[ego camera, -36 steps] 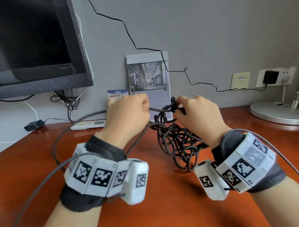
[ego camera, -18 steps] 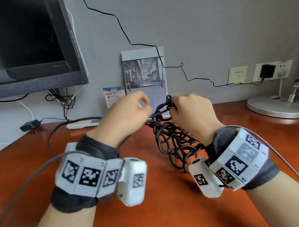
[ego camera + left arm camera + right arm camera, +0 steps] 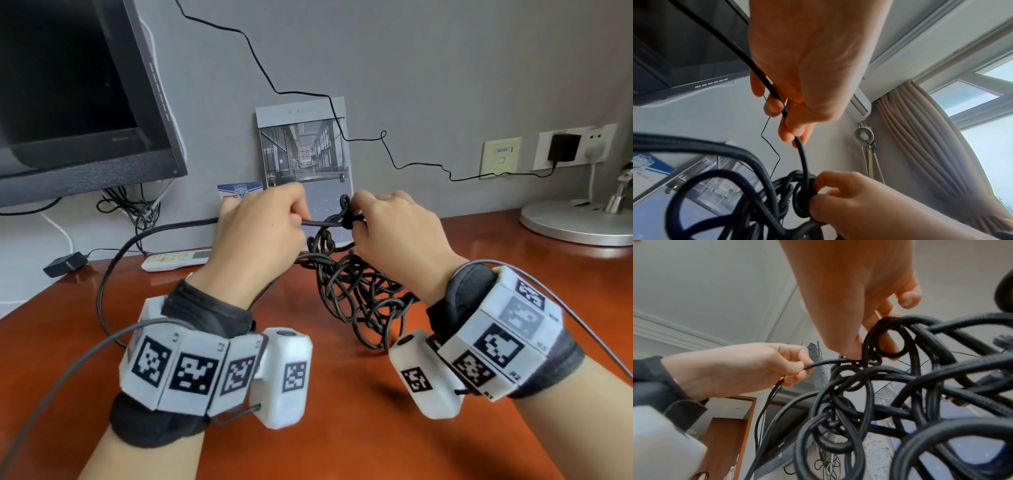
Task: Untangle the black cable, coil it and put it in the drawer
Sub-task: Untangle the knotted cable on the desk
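I see the cable (image 3: 356, 301) between my hands, hanging onto the desk (image 3: 342, 428). Behind it stands a calendar (image 3: 305, 150); monitor (image 3: 78, 96) at left, lamp base (image 3: 579, 222) at right.

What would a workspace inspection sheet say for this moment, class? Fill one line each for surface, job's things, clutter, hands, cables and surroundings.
Surface: red-brown wooden desk, glossy.
Job's things: black cable, a tangled mass held above the desk, one strand trailing left; drawer: nothing seen.
Clutter: white remote, small black adapter, blue-and-white card, calendar against the wall.
Hands: left hand pinches a single strand; right hand grips the knot at the top of the tangle.
Cables: thin black wire across the wall to a plugged charger.
Surroundings: monitor, grey wall, round lamp base.
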Demonstrator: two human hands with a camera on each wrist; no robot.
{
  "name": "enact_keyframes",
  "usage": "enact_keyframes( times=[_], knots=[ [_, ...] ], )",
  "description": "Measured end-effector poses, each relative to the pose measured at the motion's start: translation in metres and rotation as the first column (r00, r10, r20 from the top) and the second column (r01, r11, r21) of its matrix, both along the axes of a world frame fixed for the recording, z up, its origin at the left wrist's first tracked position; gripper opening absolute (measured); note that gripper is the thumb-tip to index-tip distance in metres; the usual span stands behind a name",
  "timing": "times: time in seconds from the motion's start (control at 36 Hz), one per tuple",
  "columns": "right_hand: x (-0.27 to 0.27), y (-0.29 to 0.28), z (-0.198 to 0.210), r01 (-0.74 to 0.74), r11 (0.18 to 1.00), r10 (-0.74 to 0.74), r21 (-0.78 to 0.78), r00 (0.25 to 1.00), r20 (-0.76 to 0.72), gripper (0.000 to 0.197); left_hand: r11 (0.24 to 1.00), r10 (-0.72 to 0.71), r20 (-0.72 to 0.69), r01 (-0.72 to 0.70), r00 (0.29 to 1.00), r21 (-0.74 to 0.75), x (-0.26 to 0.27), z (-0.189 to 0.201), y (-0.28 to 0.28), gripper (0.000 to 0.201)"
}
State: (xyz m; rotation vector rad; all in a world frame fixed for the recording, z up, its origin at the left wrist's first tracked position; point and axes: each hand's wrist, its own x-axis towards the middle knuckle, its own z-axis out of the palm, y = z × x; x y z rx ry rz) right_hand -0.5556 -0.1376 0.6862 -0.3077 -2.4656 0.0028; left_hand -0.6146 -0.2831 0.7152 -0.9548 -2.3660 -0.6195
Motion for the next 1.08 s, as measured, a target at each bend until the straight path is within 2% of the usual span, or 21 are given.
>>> enact_keyframes(
  times=[0.11,0.14,0.19,0.25,0.28,0.39,0.47,0.56,0.72,0.86,0.97,1.08],
  knots=[
    [-0.001,0.001,-0.001,0.005,0.996,-0.003,-0.094,1.0,0.018,0.039,0.999,0.029,-0.025,-0.029,0.999,-0.029,0.003,0.001,0.0,0.024],
    [-0.001,0.0,-0.001,-0.001,0.993,0.004,-0.117,1.0,0.024,0.035,0.999,0.03,-0.024,-0.031,0.999,-0.044,0.003,0.001,0.0,0.023],
    [-0.001,0.001,-0.002,0.02,0.989,-0.013,-0.149,0.999,0.049,0.013,0.997,0.027,-0.023,-0.029,0.999,-0.069,0.004,0.002,0.0,0.023],
    [-0.001,0.0,-0.001,0.01,0.984,0.003,-0.175,0.997,0.075,0.032,0.996,0.027,-0.03,-0.03,0.999,-0.083,0.004,0.003,-0.001,0.024],
    [-0.001,0.001,-0.001,0.001,0.982,0.011,-0.19,0.998,0.065,0.034,0.996,0.025,-0.032,-0.028,0.999,-0.087,0.005,0.003,-0.002,0.025],
    [-0.002,0.003,-0.002,-0.04,0.967,0.04,-0.251,0.999,-0.005,0.013,0.985,0.023,0.003,-0.022,1.0,-0.169,0.009,0.002,-0.001,0.024],
    [-0.004,0.006,-0.006,-0.043,0.958,0.045,-0.284,0.999,0.002,0.028,0.962,0.013,0.066,0.006,0.998,-0.273,0.014,-0.006,0.008,0.025],
    [-0.006,0.007,-0.01,-0.026,0.946,0.045,-0.324,0.998,0.05,0.038,0.936,0.007,0.05,0.011,0.999,-0.351,0.013,-0.014,0.017,0.031],
    [-0.009,0.01,-0.016,-0.047,0.902,0.112,-0.43,0.985,0.128,0.039,0.925,0.004,0.078,0.026,0.997,-0.379,0.003,-0.015,0.013,0.033],
    [-0.012,0.011,-0.018,-0.078,0.891,0.117,-0.447,0.991,0.06,0.029,0.925,0.029,0.046,-0.009,0.999,-0.379,0.005,-0.016,0.015,0.034],
    [-0.012,0.01,-0.02,-0.161,0.878,0.183,-0.45,0.983,0.006,0.026,0.894,0.046,0.007,-0.038,0.999,-0.447,0.009,-0.021,0.022,0.037],
    [-0.013,0.009,-0.022,-0.16,0.874,0.209,-0.459,0.976,0.058,0.031,0.885,0.03,-0.009,-0.031,1.0,-0.465,0.004,-0.022,0.02,0.039]
  ],
)
